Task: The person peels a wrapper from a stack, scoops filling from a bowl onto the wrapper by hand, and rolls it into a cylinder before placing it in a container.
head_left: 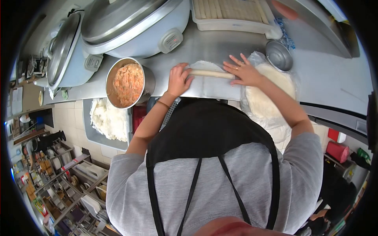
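A long, thin, pale spring roll (210, 73) lies on the steel counter, with a loose flap of white wrapper (205, 65) spread behind it. My left hand (180, 80) has its fingers curled around the roll's left end. At the other end, my right hand (245, 71) touches the roll with its fingers spread wide. A stack of round white wrappers (269, 92) in clear plastic sits under my right forearm. Beside my left hand stands a metal pot (149, 80) of orange-flecked filling (128, 84).
Two large lidded electric cookers (136, 35) occupy the back left. A plastic tray (236, 25) of several long rolls is at the back, near a small metal bowl (279, 56). Below the counter at left, a grey tub (92, 129) holds white shredded-looking food (110, 120).
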A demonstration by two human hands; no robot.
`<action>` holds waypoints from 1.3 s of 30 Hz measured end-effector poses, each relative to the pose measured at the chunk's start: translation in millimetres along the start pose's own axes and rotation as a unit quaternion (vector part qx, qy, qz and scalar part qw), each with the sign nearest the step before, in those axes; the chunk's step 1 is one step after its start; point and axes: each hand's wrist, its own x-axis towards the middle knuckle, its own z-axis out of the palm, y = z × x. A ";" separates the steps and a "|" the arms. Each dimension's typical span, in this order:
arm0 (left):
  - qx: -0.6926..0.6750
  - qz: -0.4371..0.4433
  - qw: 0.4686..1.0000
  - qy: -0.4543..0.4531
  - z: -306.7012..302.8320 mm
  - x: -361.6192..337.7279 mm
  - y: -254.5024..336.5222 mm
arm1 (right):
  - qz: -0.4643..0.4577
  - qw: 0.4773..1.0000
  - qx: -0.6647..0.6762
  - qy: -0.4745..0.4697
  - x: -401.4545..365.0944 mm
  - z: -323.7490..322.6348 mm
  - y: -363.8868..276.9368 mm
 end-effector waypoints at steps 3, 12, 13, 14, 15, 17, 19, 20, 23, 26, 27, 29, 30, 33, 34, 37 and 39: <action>-0.014 0.063 0.997 -0.036 6.9 -5.5 9.7 | 0.050 0.988 0.018 0.146 15.7 39.4 -38.9; 0.007 0.078 0.992 -0.098 20.8 22.7 1.8 | 0.189 0.938 0.066 0.283 61.4 40.6 -66.0; 0.018 0.078 0.994 -0.073 17.9 22.2 6.7 | 0.173 0.930 0.046 0.320 59.5 42.6 -69.2; 0.019 0.080 0.994 -0.072 19.2 17.7 8.8 | 0.174 0.930 0.044 0.322 56.2 45.2 -71.2; 0.017 0.094 0.992 -0.080 21.5 10.0 11.2 | 0.148 0.932 0.036 0.328 51.0 48.2 -74.0; 0.014 0.107 0.990 -0.089 28.5 3.3 9.2 | 0.122 0.935 0.029 0.332 48.7 53.2 -74.6; 0.037 0.105 0.991 -0.075 36.7 14.4 1.0 | 0.124 0.930 -0.008 0.346 54.4 52.4 -64.8; 0.036 0.105 0.991 -0.074 40.6 21.4 -2.9 | 0.124 0.930 -0.009 0.345 58.9 52.1 -59.6; 0.001 0.100 0.994 -0.050 46.5 44.2 -13.7 | 0.162 0.924 -0.007 0.347 75.3 49.7 -45.7; -0.057 0.043 0.994 -0.081 45.7 51.4 -15.9 | 0.203 0.931 0.047 0.299 79.0 43.0 -42.7; -0.058 0.048 0.994 -0.081 45.8 50.2 -16.1 | 0.195 0.930 0.039 0.311 78.8 46.5 -42.6; -0.060 0.051 0.994 -0.081 45.6 44.7 -14.7 | 0.187 0.927 0.031 0.322 75.4 54.2 -44.7; -0.074 0.043 0.992 -0.094 41.3 35.5 -8.3 | 0.166 0.929 0.025 0.330 68.9 58.0 -51.3; -0.089 0.037 0.989 -0.113 28.0 5.8 10.9 | 0.131 0.932 0.042 0.334 48.3 62.8 -75.2; -0.090 0.038 0.988 -0.119 24.9 0.5 14.9 | 0.118 0.934 0.066 0.331 43.6 61.9 -80.3; -0.042 0.022 0.985 -0.165 14.8 5.7 20.8 | 0.152 0.930 0.108 0.317 30.6 46.3 -75.2; -0.022 0.015 0.987 -0.160 16.5 14.5 15.5 | 0.195 0.936 0.118 0.269 20.5 32.2 -60.4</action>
